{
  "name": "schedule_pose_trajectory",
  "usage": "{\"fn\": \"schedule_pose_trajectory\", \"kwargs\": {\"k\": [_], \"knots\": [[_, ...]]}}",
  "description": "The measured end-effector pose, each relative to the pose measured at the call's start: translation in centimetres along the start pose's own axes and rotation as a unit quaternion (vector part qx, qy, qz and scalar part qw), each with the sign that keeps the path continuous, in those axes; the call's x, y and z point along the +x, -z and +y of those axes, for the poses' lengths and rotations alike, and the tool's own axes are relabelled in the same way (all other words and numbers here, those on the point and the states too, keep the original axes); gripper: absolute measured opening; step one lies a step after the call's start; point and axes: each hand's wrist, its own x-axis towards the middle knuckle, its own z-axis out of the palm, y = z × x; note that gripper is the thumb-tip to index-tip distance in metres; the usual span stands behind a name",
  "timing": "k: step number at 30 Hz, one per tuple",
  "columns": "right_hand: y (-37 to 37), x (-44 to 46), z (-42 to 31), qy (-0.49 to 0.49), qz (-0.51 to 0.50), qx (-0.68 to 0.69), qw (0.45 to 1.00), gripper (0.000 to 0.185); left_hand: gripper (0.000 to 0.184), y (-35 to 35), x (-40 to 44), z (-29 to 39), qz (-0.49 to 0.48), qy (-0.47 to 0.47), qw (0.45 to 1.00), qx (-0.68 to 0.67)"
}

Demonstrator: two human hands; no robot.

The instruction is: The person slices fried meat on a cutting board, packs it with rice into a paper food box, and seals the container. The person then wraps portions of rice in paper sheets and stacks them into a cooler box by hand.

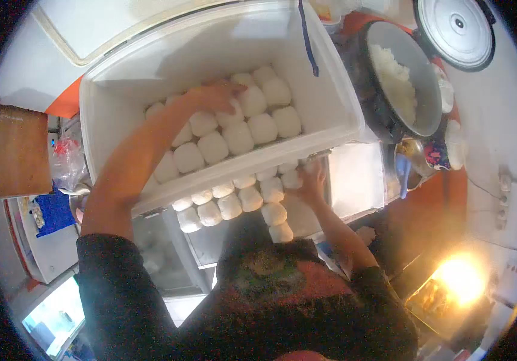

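Note:
Several smooth white balls, apparently dough balls (pixel 213 147), sit in close rows in a large white box (pixel 342 114). My left hand (pixel 217 99) reaches down into this box from the left, fingers spread over the balls towards the back and touching them. Below the box's near wall, more dough balls (pixel 229 206) stand in rows on a flat tray (pixel 300 216). At the right end of these rows my right hand (pixel 311 182) has its thumb and fingers around one dough ball (pixel 291 179). Its far fingertips lie close under the box rim.
Right of the box stands a dark pot (pixel 385 111) with a white rice-like mass in it; its round lid (pixel 457 30) is behind. A brown box (pixel 16 151) and a plastic bag (pixel 67 159) are at the left. A bright lamp (pixel 460 280) glows at lower right.

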Motion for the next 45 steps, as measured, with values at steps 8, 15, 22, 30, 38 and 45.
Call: {"fn": "schedule_pose_trajectory", "kwargs": {"k": [8, 15, 22, 30, 38, 45], "knots": [[4.1, -2.5, 3.7, -0.074, 0.008, 0.401, 0.913, 0.089, 0.082, -0.6, -0.6, 0.4, -0.014, -0.009, 1.000, 0.018], [26.9, -6.8, -8.5, 0.098, -0.139, 0.550, 0.818, 0.092, 0.083, -2.0, 0.6, -0.3, -0.006, -0.008, 1.000, 0.022], [28.7, 8.3, -25.1, 0.251, 0.044, 0.168, 0.952, 0.083, 0.057, -4.0, 1.4, -0.8, -0.029, 0.032, 0.999, -0.030], [15.7, 24.1, -27.9, 0.128, -0.141, -0.261, 0.946, 0.062, 0.062, -4.9, 1.8, -1.1, 0.019, -0.007, 0.994, 0.112], [10.1, 28.4, -22.8, 0.373, -0.082, -0.412, 0.828, 0.042, 0.046, 0.6, -1.2, -1.1, 0.033, -0.014, 0.990, 0.138], [11.1, 31.3, -21.3, 0.471, -0.022, -0.484, 0.737, 0.036, 0.033, 8.0, -10.4, 6.1, 0.199, 0.047, 0.975, 0.092]]}}
